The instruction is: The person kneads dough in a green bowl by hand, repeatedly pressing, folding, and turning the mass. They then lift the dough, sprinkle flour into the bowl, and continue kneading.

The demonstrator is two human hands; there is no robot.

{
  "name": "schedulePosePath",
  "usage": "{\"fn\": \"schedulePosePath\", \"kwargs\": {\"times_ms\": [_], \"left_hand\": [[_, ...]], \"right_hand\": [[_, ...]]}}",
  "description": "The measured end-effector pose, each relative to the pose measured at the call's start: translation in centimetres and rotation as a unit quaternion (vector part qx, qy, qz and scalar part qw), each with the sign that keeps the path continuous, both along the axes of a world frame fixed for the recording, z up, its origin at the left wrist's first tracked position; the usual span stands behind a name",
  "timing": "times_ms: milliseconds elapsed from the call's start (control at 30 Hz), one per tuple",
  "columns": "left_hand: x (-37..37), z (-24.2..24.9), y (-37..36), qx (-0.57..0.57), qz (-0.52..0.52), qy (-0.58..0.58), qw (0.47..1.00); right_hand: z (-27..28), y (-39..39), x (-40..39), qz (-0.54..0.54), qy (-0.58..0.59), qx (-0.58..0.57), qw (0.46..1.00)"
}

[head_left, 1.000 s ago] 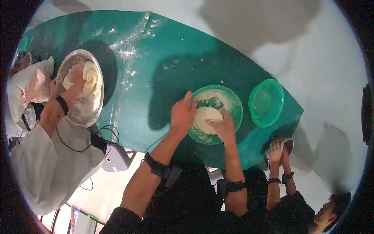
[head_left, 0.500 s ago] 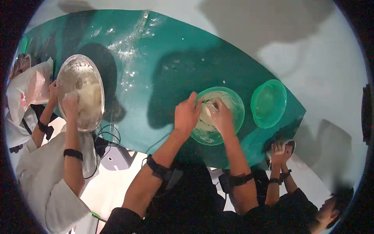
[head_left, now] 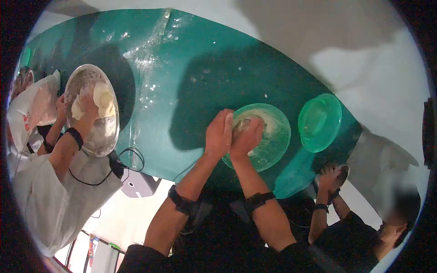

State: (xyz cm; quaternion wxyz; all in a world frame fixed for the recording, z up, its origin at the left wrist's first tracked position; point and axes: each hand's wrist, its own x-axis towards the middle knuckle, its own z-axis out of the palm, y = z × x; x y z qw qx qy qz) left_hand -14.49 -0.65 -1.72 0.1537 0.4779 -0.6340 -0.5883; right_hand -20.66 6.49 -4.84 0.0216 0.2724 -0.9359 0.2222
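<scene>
Nearest, 2 forearms wearing black bands reach over a green bowl [head_left: 278, 137]; the right hand [head_left: 247, 136] has swung left across it to meet the left hand [head_left: 218, 133], so pressure on the dough [head_left: 251, 153] now seems directed at that side. The left hand is curled at the left rim, apparently gripping it; the right hand's fingers are bent down into the bowl — their closure cannot be told — over dough mostly hidden beneath. To the right stands another green bowl [head_left: 335, 119]; to the left, a co-worker works dough in a metal bowl [head_left: 101, 139]. Farther off, flour streaks the green surface [head_left: 157, 109] — pale, shadowed floor [head_left: 346, 63] beyond.
</scene>
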Motion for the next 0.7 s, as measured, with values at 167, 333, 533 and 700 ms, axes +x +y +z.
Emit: {"fn": "schedulePosePath", "kwargs": {"times_ms": [167,333,533,700], "left_hand": [[0.3,0.2,0.4,-0.049,-0.043,-0.016,0.998],[-0.2,0.9,0.0,-0.11,-0.045,-0.052,0.992],[-0.3,2.0,0.0,-0.112,-0.075,-0.132,0.982],[-0.2,2.0,0.1,-0.138,-0.074,-0.13,0.979]], "right_hand": [[-2.1,0.0,-0.6,-0.076,-0.026,-0.066,0.995],[-0.4,-2.4,-1.8,-0.216,-0.116,-0.091,0.965],[-0.8,3.8,-4.8,-0.108,-0.306,-0.238,0.915],[3.9,9.7,-7.0,0.055,-0.325,-0.16,0.931]]}}
